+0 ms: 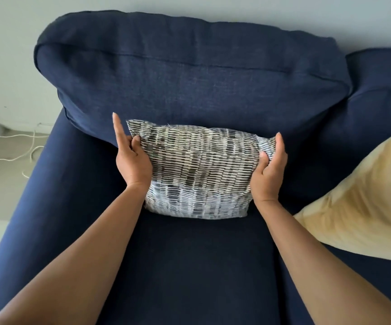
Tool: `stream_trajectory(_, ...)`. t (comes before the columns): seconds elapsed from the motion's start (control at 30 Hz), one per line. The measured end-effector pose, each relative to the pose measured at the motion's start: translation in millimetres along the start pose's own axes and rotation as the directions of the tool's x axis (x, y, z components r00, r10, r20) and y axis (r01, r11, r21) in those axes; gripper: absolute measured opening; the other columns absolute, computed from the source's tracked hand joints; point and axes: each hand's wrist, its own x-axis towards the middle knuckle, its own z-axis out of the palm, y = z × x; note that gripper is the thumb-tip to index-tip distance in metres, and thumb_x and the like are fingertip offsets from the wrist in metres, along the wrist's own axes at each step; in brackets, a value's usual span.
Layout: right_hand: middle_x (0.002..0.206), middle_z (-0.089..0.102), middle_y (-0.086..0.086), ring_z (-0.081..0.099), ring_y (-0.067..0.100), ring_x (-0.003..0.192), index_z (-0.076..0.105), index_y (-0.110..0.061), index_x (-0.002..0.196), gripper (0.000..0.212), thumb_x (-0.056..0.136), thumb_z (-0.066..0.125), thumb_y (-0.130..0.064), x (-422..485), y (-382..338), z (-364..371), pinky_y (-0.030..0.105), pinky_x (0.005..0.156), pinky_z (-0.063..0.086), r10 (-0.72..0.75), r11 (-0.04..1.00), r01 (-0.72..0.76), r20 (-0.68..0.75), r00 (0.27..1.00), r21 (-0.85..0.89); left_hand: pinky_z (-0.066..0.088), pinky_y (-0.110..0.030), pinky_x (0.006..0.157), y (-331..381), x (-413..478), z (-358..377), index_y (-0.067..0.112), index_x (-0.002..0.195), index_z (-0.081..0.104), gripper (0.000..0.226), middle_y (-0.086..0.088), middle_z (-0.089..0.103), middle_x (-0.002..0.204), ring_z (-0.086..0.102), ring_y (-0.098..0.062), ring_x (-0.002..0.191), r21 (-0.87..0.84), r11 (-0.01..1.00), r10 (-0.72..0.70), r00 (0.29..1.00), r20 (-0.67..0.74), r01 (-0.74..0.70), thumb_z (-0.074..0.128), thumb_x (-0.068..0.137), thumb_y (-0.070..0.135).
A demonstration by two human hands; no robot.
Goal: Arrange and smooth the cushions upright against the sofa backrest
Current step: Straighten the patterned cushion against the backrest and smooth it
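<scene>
The seat [189, 266] in front of the patterned cushion [199, 170] is bare, open to a hand from the near side. The backrest cushion [189, 73] presses against the patterned cushion's far edge, closing off the way behind it. To the right the yellow cushion [363, 202] takes up the seat, and the armrest [49, 195] walls the left

The sofa [189, 266] is covered with a dark navy woven cloth, matt, with a fine rough grain like linen. Its backrest cushion [189, 73] has the same cloth, with a stitched seam and soft creases. The patterned cushion [199, 170] is a thinner printed fabric, slightly wrinkled at the corners. The yellow cushion [363, 202] looks soft and smooth, with a light sheen.
</scene>
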Motion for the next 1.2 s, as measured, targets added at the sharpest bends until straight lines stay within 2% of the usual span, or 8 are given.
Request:
stream_trajectory(0.1,0.128,0.043,0.005,0.046,-0.019,0.105,0.030,-0.008,0.152,0.052,0.104,0.047,-0.017,0.4,2.4,-2.0,0.003,0.088,0.039,0.012,0.999,-0.012,0.007,1.000,-0.038,0.038,-0.001,0.070,2.1,-3.5,0.0,0.038,0.160,0.012,0.069,0.008,0.051,0.088,0.049,0.006,0.068,0.020,1.000,-0.012,1.000,0.026,0.012,0.044,0.104,0.012)
stream_trajectory(0.17,0.135,0.047,0.013,0.051,0.005,0.115,0.030,-0.010,0.153,0.055,0.103,0.048,-0.025,3.2,2.2,-1.9,0.032,0.096,0.045,0.004,0.990,-0.009,-0.042,0.999,-0.141,0.039,-0.002,0.082,8.7,-4.1,-1.1,0.034,0.160,0.012,0.069,0.008,0.053,0.109,0.053,0.008,0.092,-0.007,1.000,0.012,0.999,-0.033,-0.012,0.048,0.103,0.020)
stream_trajectory(0.27,0.154,0.036,0.014,0.037,0.024,0.140,0.028,-0.015,0.154,0.057,0.103,0.046,-0.030,0.8,-5.6,0.3,0.051,0.107,0.030,-0.066,0.952,0.031,-0.105,0.992,-0.303,0.030,-0.040,0.118,14.8,-16.0,1.3,0.022,0.161,0.015,0.067,-0.007,0.035,0.155,0.034,-0.018,0.144,0.166,0.974,0.174,0.977,-0.120,-0.153,0.048,0.104,0.029)
stream_trajectory(0.4,0.166,0.013,0.004,0.012,0.020,0.153,0.018,-0.017,0.158,0.059,0.105,0.037,-0.034,-19.9,-22.2,24.1,0.049,0.121,0.011,-0.370,0.839,0.403,0.160,0.915,-0.366,0.004,-0.056,0.122,9.2,-53.9,23.3,0.008,0.158,0.024,0.058,-0.015,0.019,0.165,0.011,-0.035,0.154,0.334,0.722,0.556,0.795,0.243,-0.606,0.041,0.105,0.026)
stream_trajectory(0.53,0.167,0.006,0.002,0.001,0.019,0.154,0.010,-0.021,0.159,0.062,0.105,0.035,-0.037,-29.6,-8.9,47.7,0.048,0.123,-0.001,-0.434,0.627,0.676,0.548,0.715,-0.387,0.003,-0.060,0.121,-14.1,-48.8,38.7,0.015,0.160,0.017,0.061,-0.009,0.012,0.168,0.004,-0.031,0.154,0.424,0.598,0.442,0.721,0.534,-0.680,0.026,0.106,0.041)
stream_trajectory(0.73,0.167,0.005,0.007,0.002,0.024,0.154,0.007,-0.020,0.159,0.063,0.104,0.016,-0.049,20.3,21.5,23.6,0.056,0.121,0.002,-0.141,0.750,0.248,0.218,0.966,-0.613,-0.006,-0.058,0.121,-31.0,8.5,15.3,0.016,0.161,0.006,0.065,-0.010,0.000,0.169,-0.006,-0.033,0.154,0.619,0.667,0.253,0.908,0.335,-0.414,0.013,0.106,0.050)
stream_trajectory(0.97,0.168,0.001,0.003,-0.001,0.021,0.154,0.007,-0.015,0.159,0.063,0.106,0.028,-0.041,-25.2,-7.7,55.8,0.048,0.122,-0.008,-0.442,0.593,0.698,0.563,0.698,-0.400,-0.002,-0.055,0.122,-5.9,-43.0,45.7,0.011,0.160,0.011,0.062,-0.007,0.006,0.167,0.000,-0.032,0.154,0.372,0.519,0.556,0.634,0.537,-0.770,0.020,0.107,0.042)
stream_trajectory(1.2,0.167,0.003,0.007,-0.001,0.022,0.154,0.006,-0.013,0.158,0.063,0.106,0.023,-0.043,26.9,24.8,22.9,0.052,0.122,-0.001,-0.179,0.665,0.395,0.379,0.908,-0.634,-0.006,-0.056,0.122,-40.7,5.0,16.9,0.017,0.161,-0.001,0.063,-0.004,-0.003,0.169,-0.010,-0.026,0.154,0.617,0.502,0.298,0.791,0.535,-0.606,0.011,0.106,0.046)
